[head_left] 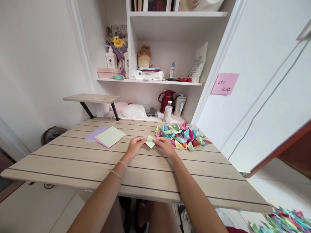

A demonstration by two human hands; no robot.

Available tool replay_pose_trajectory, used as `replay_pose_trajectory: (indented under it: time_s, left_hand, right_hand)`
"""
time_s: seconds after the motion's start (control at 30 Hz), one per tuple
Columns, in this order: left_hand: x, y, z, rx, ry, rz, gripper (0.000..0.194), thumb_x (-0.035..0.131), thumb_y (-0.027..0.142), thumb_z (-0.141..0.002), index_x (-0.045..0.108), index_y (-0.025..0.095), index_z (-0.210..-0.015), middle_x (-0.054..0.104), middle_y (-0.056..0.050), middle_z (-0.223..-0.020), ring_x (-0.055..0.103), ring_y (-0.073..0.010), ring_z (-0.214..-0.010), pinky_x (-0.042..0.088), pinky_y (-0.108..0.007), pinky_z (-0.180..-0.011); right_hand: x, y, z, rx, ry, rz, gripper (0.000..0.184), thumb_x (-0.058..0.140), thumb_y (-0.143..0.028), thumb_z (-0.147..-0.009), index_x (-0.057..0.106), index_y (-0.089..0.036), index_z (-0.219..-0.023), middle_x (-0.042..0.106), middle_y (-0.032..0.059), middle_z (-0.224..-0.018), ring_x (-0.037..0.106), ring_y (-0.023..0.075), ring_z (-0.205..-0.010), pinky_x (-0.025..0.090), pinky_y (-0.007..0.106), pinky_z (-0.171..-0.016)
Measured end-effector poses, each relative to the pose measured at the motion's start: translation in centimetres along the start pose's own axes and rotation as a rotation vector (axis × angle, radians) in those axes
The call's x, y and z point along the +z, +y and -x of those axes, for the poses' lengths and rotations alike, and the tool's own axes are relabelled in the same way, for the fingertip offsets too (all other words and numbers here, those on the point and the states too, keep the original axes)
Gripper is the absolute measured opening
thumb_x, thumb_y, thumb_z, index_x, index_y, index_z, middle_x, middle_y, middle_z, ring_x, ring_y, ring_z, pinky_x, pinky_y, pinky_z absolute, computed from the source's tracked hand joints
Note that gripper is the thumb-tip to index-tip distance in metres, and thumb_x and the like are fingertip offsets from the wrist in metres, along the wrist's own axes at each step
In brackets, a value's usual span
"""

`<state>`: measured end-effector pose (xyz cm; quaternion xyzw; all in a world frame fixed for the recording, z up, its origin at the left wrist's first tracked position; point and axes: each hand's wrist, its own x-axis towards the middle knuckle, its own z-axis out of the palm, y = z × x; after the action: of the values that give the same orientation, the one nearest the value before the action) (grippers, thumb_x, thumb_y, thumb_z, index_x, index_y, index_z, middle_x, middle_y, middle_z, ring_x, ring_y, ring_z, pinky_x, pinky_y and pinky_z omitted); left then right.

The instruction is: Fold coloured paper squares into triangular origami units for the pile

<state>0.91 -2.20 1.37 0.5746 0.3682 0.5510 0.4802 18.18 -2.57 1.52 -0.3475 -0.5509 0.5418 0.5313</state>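
Note:
A small folded piece of pale green paper point(150, 142) is held up just above the table, between both hands. My left hand point(136, 144) pinches its left edge with thumb and fingers. On the opposite edge, my right hand point(165, 144) grips it the same way. A heap of folded paper pieces point(181, 135) in many colours lies right beside and behind my right hand. To the left of my left hand rests a stack of flat paper sheets point(110, 136), pale green on top, with a purple sheet point(93, 134) showing beside it.
The slatted wooden table point(97, 168) has a small raised shelf point(92, 98) at its back left. A bottle point(167, 111) and a red jug point(166, 100) stand behind the heap. More folded papers point(284, 221) lie low at the right, beyond the table edge.

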Motion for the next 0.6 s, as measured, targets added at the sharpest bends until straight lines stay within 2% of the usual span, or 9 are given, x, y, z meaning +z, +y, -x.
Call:
replay_pose_trajectory:
  time_s: [0.13, 0.23, 0.37, 0.47, 0.6]
  left_hand:
    - [0.28, 0.02, 0.16, 0.005, -0.005, -0.005, 0.028, 0.066, 0.038, -0.064, 0.065, 0.012, -0.072, 0.068, -0.005, -0.072, 0.061, -0.0152, -0.061, 0.05, -0.027, -0.06]
    - [0.47, -0.18, 0.21, -0.005, -0.014, 0.021, 0.029, 0.069, 0.036, -0.062, 0.062, 0.012, -0.077, 0.066, -0.005, -0.069, 0.061, -0.0144, -0.06, 0.05, -0.026, -0.058]
    - [0.32, -0.51, 0.04, 0.012, -0.004, 0.051, 0.03, 0.069, 0.031, -0.062, 0.058, 0.013, -0.082, 0.063, -0.002, -0.063, 0.06, -0.0136, -0.058, 0.05, -0.025, -0.056]
    - [0.03, -0.64, -0.17, 0.02, 0.042, 0.065, 0.025, 0.067, 0.029, -0.064, 0.057, 0.014, -0.081, 0.063, -0.001, -0.065, 0.059, -0.0121, -0.056, 0.049, -0.024, -0.055]
    - [-0.11, -0.53, -0.19, 0.019, 0.052, 0.036, 0.022, 0.064, 0.029, -0.066, 0.062, 0.012, -0.08, 0.065, -0.006, -0.078, 0.059, -0.0129, -0.062, 0.048, -0.024, -0.057]
  right_hand:
    - [0.24, 0.65, -0.13, -0.047, 0.034, 0.048, 0.034, 0.067, -0.046, -0.062, 0.057, -0.019, -0.081, 0.063, -0.0001, -0.059, 0.059, 0.0153, -0.054, 0.051, 0.029, -0.054]
    - [0.43, 0.98, -0.19, -0.074, 0.058, 0.084, 0.034, 0.065, -0.046, -0.064, 0.052, -0.02, -0.083, 0.062, -0.0014, -0.055, 0.057, 0.0148, -0.048, 0.05, 0.028, -0.049]
    - [0.45, 1.01, -0.26, -0.118, 0.035, 0.132, 0.03, 0.065, -0.043, -0.065, 0.055, -0.019, -0.078, 0.062, -0.0004, -0.057, 0.059, 0.0155, -0.052, 0.051, 0.029, -0.052]
    - [0.31, 0.98, -0.26, -0.189, -0.013, 0.254, 0.028, 0.069, -0.039, -0.061, 0.062, -0.017, -0.076, 0.064, 0.0014, -0.063, 0.06, 0.015, -0.057, 0.049, 0.027, -0.057]
    - [0.0, 1.07, -0.22, -0.257, -0.023, 0.442, 0.039, 0.069, -0.036, -0.061, 0.065, -0.016, -0.094, 0.065, 0.0017, -0.067, 0.058, 0.0143, -0.06, 0.047, 0.026, -0.058]
